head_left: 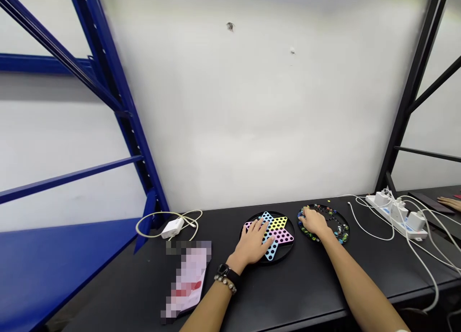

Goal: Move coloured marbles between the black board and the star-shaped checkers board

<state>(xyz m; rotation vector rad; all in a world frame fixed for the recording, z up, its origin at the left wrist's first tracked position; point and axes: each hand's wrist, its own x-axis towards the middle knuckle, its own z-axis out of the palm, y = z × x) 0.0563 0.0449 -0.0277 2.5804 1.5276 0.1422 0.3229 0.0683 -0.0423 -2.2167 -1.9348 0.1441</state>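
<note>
A star-shaped Chinese checkers board (279,222) with pink, blue and yellow sections and dark holes sits in a round black tray (288,252). Across its left and middle part lies my left hand (254,242), palm down with the fingers spread. To the right is a second round black tray (336,220) with coloured glass marbles (342,233) around its edge. My right hand (312,221) reaches into this tray at its left side, fingers bent down and drawn together among the marbles. Whatever is between its fingertips is hidden.
Left of the board lie a tablet or phone (190,279) with a blurred screen and a white adapter (173,228) with a coiled cable. A power strip (396,217) with chargers and loose cables is on the right. Another person's hand (450,203) shows at the right edge.
</note>
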